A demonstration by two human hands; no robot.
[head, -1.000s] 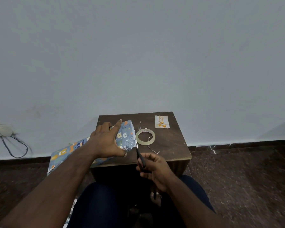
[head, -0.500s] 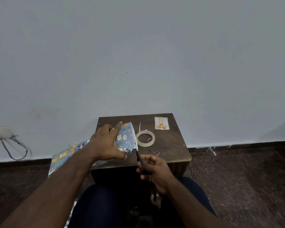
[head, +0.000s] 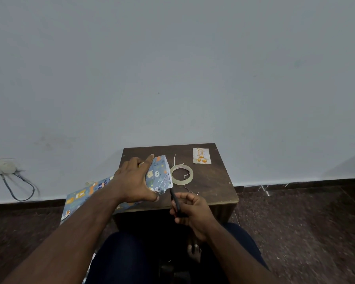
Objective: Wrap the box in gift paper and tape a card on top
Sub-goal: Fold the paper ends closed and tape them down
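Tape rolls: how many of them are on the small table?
1. The tape roll lies flat on the table, between the gift paper and the card. Another could be hidden under the paper or the left hand.

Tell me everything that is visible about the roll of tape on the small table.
The roll of tape is a thin, pale, see-through ring with a wide open middle through which the dark wooden table shows. It lies flat on the table top, just right of the wrapped box and left of and nearer than the card. A loose end seems to stick up at its far edge. No hand touches it; whether it touches the paper's edge is unclear.
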